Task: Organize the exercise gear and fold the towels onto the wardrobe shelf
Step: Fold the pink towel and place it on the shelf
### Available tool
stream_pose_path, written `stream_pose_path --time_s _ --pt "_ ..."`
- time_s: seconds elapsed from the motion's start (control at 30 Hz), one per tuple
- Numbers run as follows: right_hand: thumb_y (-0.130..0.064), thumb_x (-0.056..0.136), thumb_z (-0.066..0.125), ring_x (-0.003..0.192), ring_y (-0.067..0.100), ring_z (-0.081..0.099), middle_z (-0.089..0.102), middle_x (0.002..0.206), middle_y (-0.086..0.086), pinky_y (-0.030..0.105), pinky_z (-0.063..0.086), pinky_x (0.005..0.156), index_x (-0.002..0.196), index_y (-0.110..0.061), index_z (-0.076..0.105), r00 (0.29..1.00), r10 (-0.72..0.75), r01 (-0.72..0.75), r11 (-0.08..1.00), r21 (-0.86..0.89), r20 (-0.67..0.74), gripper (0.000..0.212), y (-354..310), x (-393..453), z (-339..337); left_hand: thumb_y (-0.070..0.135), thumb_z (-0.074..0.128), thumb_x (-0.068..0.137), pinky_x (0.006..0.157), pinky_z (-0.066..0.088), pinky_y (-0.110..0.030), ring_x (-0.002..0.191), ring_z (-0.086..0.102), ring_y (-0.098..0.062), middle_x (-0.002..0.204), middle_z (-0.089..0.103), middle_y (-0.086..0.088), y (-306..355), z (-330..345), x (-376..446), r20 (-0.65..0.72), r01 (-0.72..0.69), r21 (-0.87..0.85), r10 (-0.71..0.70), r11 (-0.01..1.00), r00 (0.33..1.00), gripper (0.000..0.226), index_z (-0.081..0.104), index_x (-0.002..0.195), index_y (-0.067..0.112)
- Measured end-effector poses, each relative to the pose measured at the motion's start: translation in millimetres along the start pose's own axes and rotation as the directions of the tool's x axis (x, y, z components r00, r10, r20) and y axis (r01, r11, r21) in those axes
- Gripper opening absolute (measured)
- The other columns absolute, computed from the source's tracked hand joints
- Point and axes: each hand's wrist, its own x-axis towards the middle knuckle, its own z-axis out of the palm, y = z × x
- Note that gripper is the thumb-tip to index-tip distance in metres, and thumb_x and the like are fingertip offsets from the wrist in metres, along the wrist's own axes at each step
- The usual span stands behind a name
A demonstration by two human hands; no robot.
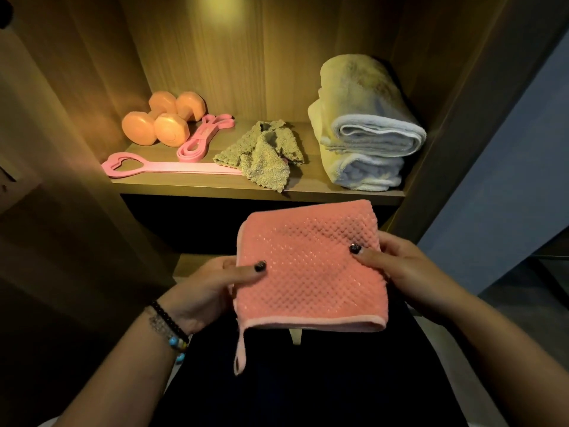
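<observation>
Folded pink towel point(311, 269), held in front of wardrobe shelf point(197, 187).

Left hand point(203, 291) and right hand point(403, 266) pinch opposite side edges, thumbs on top; hanging loop dangles at lower left corner. On shelf: two orange dumbbells point(160, 118) at left, pink resistance band point(203, 134) beside them, pink heart-handled strap point(160, 167) along front, crumpled olive towel point(261, 152) overlapping its end, folded white towels point(366, 124) stacked at right.
</observation>
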Motion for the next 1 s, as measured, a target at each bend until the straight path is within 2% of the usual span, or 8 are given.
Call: stream_pose_path --time_s 0.27,0.43,0.57,0.6,0.63,0.67,0.87,1.0 --pt "-0.024 0.087 0.056 0.067 0.009 0.067 0.071 0.09 0.0 0.02 0.05 0.052 0.117 -0.023 0.059 0.979 0.144 -0.153 0.987 0.05 0.142 0.03 5.6 -2.1 -12.9 0.028 0.085 0.062 0.09 0.054 -0.041 0.107 0.065 -0.032 0.117 0.068 -0.015 0.4 11.4 13.2 -0.116 -0.019 0.013 0.02 1.0 0.993 0.067 0.059 0.121 0.011" --pt "-0.025 0.067 0.082 0.103 0.028 0.064 0.066 0.121 0.01 0.042 0.05 0.088 0.119 -0.028 0.065 0.983 0.04 -0.081 0.97 0.23 0.179 0.054 11.4 3.2 -23.2 0.005 0.069 0.077 0.082 0.056 -0.035 0.099 0.066 -0.026 0.114 0.069 -0.014 5.9 16.9 8.8 -0.08 -0.041 -0.014 0.039 0.999 0.996 0.043 0.059 0.118 0.014" --pt "0.015 0.08 0.047 0.107 0.035 0.063 0.062 0.123 0.021 0.04 0.054 0.089 0.121 -0.013 0.065 0.975 -0.01 -0.085 0.905 0.417 0.221 0.053 9.6 -1.1 -24.7 0.014 0.072 0.08 0.079 0.058 -0.033 0.105 0.066 -0.03 0.115 0.067 -0.022 -4.7 23.1 10.7 -0.021 -0.089 -0.295 0.087 0.951 0.996 0.065 0.045 0.138 0.006" --pt "0.019 0.079 0.043 0.11 0.038 0.061 0.061 0.123 0.024 0.042 0.054 0.091 0.122 -0.01 0.063 0.969 -0.02 -0.092 0.895 0.436 0.245 0.056 9.4 -3.6 -23.5 0.019 0.001 0.093 0.078 0.057 -0.029 0.1 0.069 -0.026 0.106 0.07 -0.022 -10.3 21.0 14.8 0.028 -0.076 -0.458 0.1 0.886 0.995 0.064 0.039 0.141 -0.001" --pt "0.021 0.077 0.041 0.111 0.039 0.061 0.061 0.123 0.025 0.042 0.054 0.09 0.123 -0.008 0.062 0.968 -0.022 -0.096 0.89 0.446 0.251 0.058 9.3 -5.2 -22.0 0.016 0.067 0.019 0.081 0.055 -0.026 0.098 0.069 -0.024 0.101 0.07 -0.024 -4.8 33.7 12.8 0.014 -0.023 -0.511 0.035 0.86 0.999 0.126 0.037 0.139 -0.008" --pt "0.021 0.077 0.04 0.11 0.039 0.062 0.062 0.121 0.025 0.04 0.056 0.087 0.123 -0.006 0.062 0.973 -0.018 -0.092 0.886 0.455 0.232 0.058 9.1 -6.7 -19.0 0.012 0.043 0.093 0.086 0.053 -0.028 0.099 0.067 -0.024 0.104 0.068 -0.025 -22.8 30.9 20.0 0.103 -0.1 -0.626 0.21 0.773 0.972 0.047 0.042 0.133 -0.012" --pt "0.011 0.089 0.045 0.107 0.025 0.066 0.07 0.113 0.009 0.038 0.055 0.09 0.112 -0.023 0.071 0.988 -0.107 0.14 0.919 0.367 -0.108 0.049 25.8 -15.5 11.9 0.061 0.052 0.082 0.102 0.044 -0.043 0.119 0.055 -0.031 0.128 0.059 -0.018 -38.6 53.0 26.7 -0.16 -0.095 -0.766 -0.045 0.636 0.986 0.075 0.052 0.133 0.007" --pt "0.019 0.084 0.049 0.118 -0.003 0.049 0.054 0.126 -0.01 0.003 0.038 0.09 0.102 -0.048 0.07 0.878 -0.441 0.394 0.887 -0.241 -0.187 0.073 39.6 -18.8 30.8 0.064 0.07 0.068 0.112 0.029 -0.055 0.13 0.047 -0.036 0.139 0.052 -0.019 -27.8 63.8 24.4 -0.127 -0.108 -0.698 0.027 0.708 0.992 0.093 0.047 0.137 0.008"
